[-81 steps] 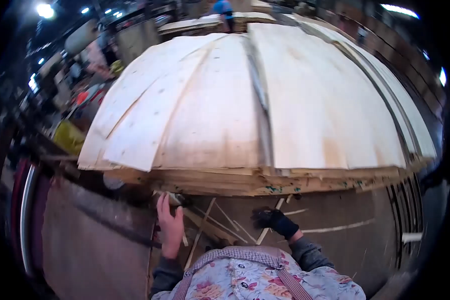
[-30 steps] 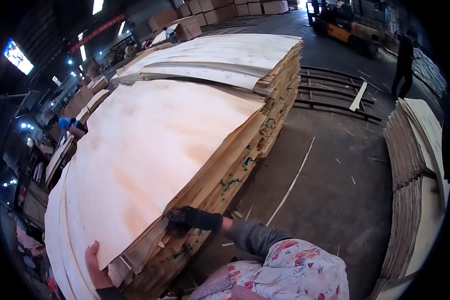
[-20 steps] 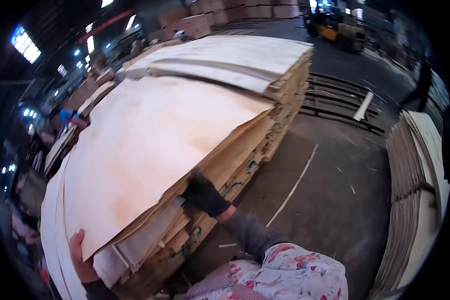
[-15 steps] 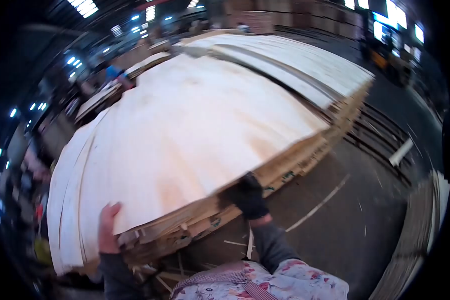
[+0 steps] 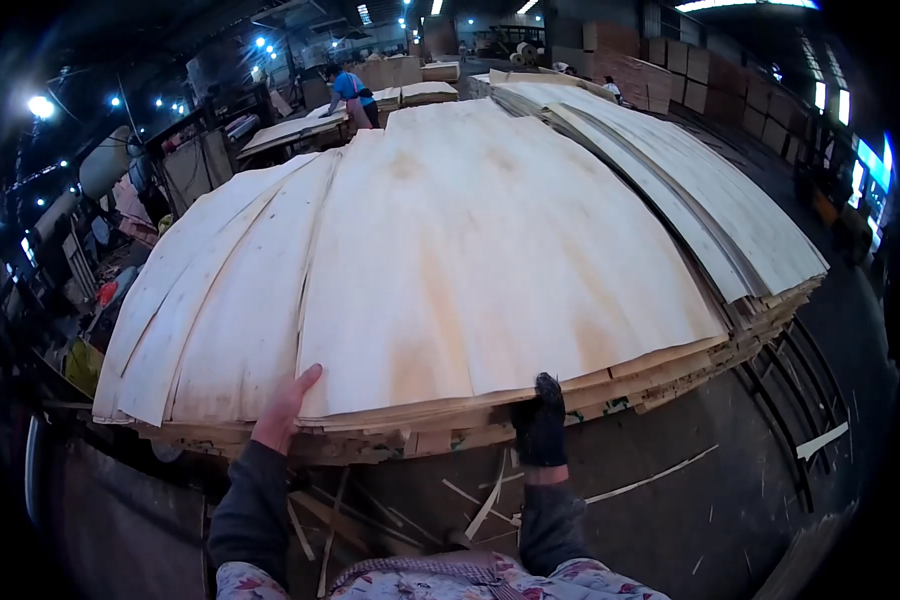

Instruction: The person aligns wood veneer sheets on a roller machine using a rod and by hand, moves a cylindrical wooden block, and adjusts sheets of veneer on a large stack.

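Observation:
A wide, pale wood veneer sheet (image 5: 490,250) lies on top of a tall stack of veneer (image 5: 440,440). My bare left hand (image 5: 288,405) grips the sheet's near edge at its left corner, thumb on top and fingers hidden underneath. My right hand (image 5: 538,420), in a dark glove, is closed on the same edge farther right, the thumb on top. More veneer sheets (image 5: 240,290) lie overlapping to the left, and others (image 5: 690,190) are layered to the right.
Thin wood strips (image 5: 485,505) litter the floor below the stack. A dark metal rack (image 5: 795,400) stands at the right. A person in blue (image 5: 350,95) bends over another stack at the back left. Stacked boards (image 5: 630,80) stand far behind.
The view has swung left, away from the forklift and the right-hand stack. Both hands, free of the sheet in the earliest frame, now hold its near edge, and the sheet lies squarer before me.

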`<state>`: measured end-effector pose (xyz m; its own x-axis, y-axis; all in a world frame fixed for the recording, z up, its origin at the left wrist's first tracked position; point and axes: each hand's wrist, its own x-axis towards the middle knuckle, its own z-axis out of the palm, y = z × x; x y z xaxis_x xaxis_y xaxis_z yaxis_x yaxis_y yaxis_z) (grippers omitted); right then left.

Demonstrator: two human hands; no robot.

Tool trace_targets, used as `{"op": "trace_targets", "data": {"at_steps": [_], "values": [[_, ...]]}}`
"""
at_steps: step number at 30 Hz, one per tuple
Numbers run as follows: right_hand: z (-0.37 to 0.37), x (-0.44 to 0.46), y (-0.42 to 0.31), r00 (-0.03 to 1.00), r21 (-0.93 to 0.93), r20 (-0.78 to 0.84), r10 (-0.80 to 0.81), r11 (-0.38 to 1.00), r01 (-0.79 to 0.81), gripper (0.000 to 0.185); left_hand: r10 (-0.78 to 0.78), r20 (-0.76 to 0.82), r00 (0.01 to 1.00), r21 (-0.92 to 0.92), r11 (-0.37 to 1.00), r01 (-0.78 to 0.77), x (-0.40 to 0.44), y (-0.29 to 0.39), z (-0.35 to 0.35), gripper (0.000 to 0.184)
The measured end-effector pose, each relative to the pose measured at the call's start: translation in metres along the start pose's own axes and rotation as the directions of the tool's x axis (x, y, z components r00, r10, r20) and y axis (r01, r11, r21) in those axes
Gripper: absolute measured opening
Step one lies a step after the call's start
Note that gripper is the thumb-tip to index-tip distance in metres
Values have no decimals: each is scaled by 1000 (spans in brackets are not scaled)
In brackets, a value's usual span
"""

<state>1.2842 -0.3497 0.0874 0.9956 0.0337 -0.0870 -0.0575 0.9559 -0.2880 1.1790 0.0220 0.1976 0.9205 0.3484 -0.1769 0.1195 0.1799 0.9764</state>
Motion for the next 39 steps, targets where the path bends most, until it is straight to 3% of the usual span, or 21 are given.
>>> {"op": "trace_targets", "data": {"at_steps": [2, 7, 9, 10, 12, 13, 16, 22, 24, 30, 31, 32, 33, 34, 36, 39], "values": [[-3, 2, -4, 990, -34, 143, 21, 999, -17, 13, 35, 4, 999, 24, 999, -35, -5, 5, 2, 40], [-8, 7, -10, 980, -252, 134, -149, 951, 179, 17, 129, 82, 988, 37, 991, -132, -25, 30, 13, 37], [-29, 19, -12, 947, -468, 206, -248, 824, 318, 23, 178, 122, 977, -28, 984, -175, -20, 16, 5, 35], [-33, 20, -16, 942, -649, 149, -301, 689, 323, 10, 179, 122, 976, -30, 984, -176, -19, 6, 0, 35], [-20, -10, -27, 968, -542, 116, -222, 803, 249, 12, 191, 88, 978, 108, 974, -200, -21, -11, -10, 34], [-2, -41, -44, 993, -349, 119, 7, 936, 35, 10, 187, 77, 979, 52, 980, -191, -43, -6, -1, 34], [-9, -81, -42, 993, -274, -36, -115, 957, 101, 7, 160, 109, 981, -72, 986, -152, -99, -2, 9, 36], [-19, -208, -68, 1000, -324, 20, -3, 946, 10, 8, 113, 47, 992, -96, 990, -108, -201, -38, -7, 34], [-38, -252, -85, 989, -376, -24, 145, 915, -144, 10, 107, 35, 994, -99, 990, -103, -241, -48, -7, 33], [-132, -369, -107, 990, -257, -123, 67, 962, -97, 7, 78, 38, 996, -88, 993, -75, -366, -107, -23, 32], [-162, -383, -115, 995, -762, 24, -102, 642, 84, 9, 59, 35, 998, -91, 994, -56, -385, -117, -24, 32], [-190, -398, -118, 959, -965, 239, -153, 75, 253, 12, 43, 32, 999, -96, 995, -40, -404, -124, -22, 32], [-188, -417, -104, 956, -758, 72, -285, 607, 238, 12, 27, 7, 1000, -99, 995, -26, -419, -137, -22, 32], [-183, -436, -127, 990, -190, 0, 143, 972, -141, 13, 23, 6, 1000, -104, 994, -22, -434, -152, -23, 32], [-164, -467, -133, 969, -192, -126, 214, 953, -236, 16, 35, -31, 999, -65, 997, -37, -456, -177, -23, 32], [-156, -498, -159, 985, -328, -103, 136, 931, -163, 17, 56, -25, 998, -26, 998, -57, -466, -203, -21, 33]]}}
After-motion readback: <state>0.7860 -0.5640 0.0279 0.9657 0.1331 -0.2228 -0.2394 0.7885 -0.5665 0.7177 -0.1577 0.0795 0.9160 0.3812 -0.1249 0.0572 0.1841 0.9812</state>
